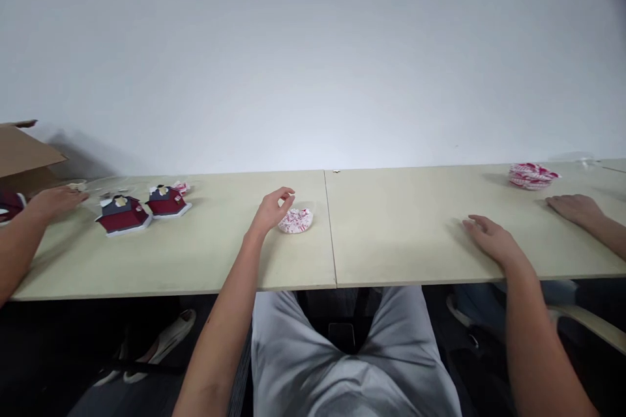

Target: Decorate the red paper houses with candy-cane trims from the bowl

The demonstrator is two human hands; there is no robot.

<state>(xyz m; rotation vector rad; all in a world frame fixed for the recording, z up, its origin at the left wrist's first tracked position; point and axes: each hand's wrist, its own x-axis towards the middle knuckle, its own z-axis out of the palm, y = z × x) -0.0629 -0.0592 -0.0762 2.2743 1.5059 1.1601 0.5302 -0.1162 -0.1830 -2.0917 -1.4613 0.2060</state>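
My left hand (272, 208) is over the table with its fingers loosely curved and apart. Just to its right sits a small round red-and-white bundle (296, 221), seemingly crinkled material in clear plastic. The hand partly covers its left side, and I cannot tell whether they touch. Farther right, my right hand (491, 239) hovers low over or rests on the tabletop, holding nothing, its fingers apart.
Two dark red model houses (123, 217) with grey roofs stand at left, near an open cardboard box (29, 153). Another person's hand (56, 201) reaches beside them. At right, another hand (577, 208) lies near a pink-and-white bundle (531, 176). A seam (329, 228) divides the table (391, 228).
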